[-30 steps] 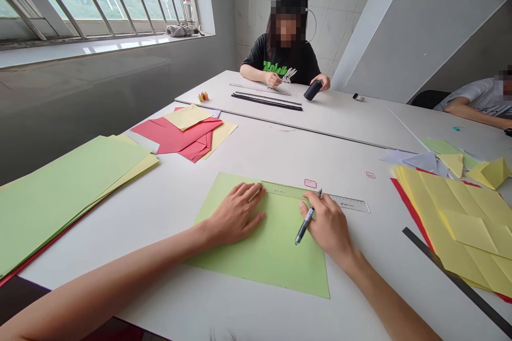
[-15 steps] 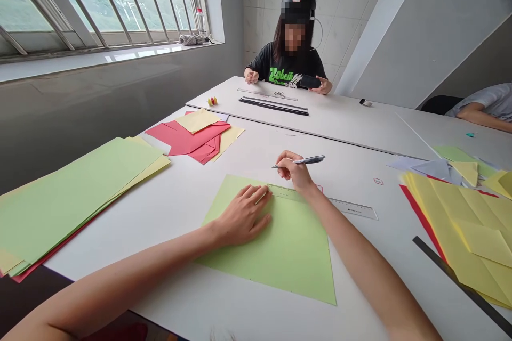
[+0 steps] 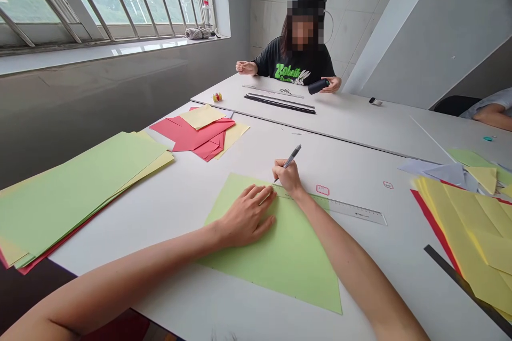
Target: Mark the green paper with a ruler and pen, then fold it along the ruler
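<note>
Our left hand (image 3: 246, 216) is spread flat on the green card (image 3: 280, 261), fingertips on a ruler (image 3: 340, 205) (metal, maybe), while our right hand (image 3: 287, 177) pinches a pen (image 3: 292, 156) just above it.

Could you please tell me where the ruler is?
In the head view, the clear ruler lies along the green paper's far edge, at the left hand's fingertips.

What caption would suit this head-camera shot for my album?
A left hand pins a clear ruler onto green paper while the right hand holds a pen.
</note>
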A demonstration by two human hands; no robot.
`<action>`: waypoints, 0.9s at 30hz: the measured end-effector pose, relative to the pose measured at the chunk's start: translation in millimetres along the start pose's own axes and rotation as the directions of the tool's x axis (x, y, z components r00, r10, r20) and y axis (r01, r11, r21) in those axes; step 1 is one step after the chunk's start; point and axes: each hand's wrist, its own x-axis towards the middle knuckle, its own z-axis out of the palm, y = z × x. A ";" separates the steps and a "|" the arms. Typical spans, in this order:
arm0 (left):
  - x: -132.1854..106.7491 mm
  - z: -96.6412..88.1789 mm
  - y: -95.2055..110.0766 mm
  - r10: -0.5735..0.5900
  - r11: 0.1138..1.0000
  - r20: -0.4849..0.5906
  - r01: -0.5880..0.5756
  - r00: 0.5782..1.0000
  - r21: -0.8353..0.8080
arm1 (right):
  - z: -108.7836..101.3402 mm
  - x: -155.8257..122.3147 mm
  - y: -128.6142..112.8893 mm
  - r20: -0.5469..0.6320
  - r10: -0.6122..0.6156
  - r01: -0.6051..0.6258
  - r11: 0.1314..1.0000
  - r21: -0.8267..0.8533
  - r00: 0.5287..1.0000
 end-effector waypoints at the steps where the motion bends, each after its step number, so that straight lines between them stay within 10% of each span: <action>1: -0.1 0.3 -0.1 0.000 1.000 0.001 0.000 1.000 -0.001 | 0.1 -0.1 0.1 0.003 0.000 0.000 1.000 -0.012 1.000; 27: -0.4 0.8 -0.1 -0.002 1.000 -0.007 0.002 1.000 -0.010 | -0.2 -1.1 -1.3 0.038 0.009 -0.004 0.993 -0.115 0.999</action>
